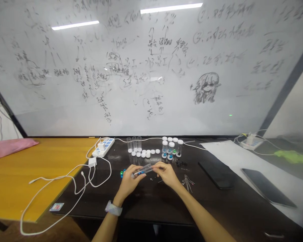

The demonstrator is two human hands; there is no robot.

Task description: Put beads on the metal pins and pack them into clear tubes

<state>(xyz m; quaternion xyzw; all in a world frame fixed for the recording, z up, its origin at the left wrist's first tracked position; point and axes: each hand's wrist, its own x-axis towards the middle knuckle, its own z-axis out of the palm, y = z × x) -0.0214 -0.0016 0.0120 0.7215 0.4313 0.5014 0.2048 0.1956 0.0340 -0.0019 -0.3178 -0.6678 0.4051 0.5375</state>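
Note:
My left hand (130, 181) is closed around a clear plastic tube (146, 168), which lies tilted with its right end higher. Blue beads seem to show inside it. At the tube's right end, the fingers of my right hand (166, 173) are pinched together; anything small between them is hidden. Shiny green and blue balls (122, 173) lie just left of my left hand. Thin metal pins or sticks (188, 183) are spread to the right of my right hand, with small black pieces (181, 163) behind them.
Behind my hands stand clear tubes (134, 145) and several loose white caps (148, 155). White-capped tubes (171, 151) with coloured balls stand right of them. A power strip (106, 146) and white cables lie left. A black phone (215, 174) and a grey tablet (267, 186) lie right.

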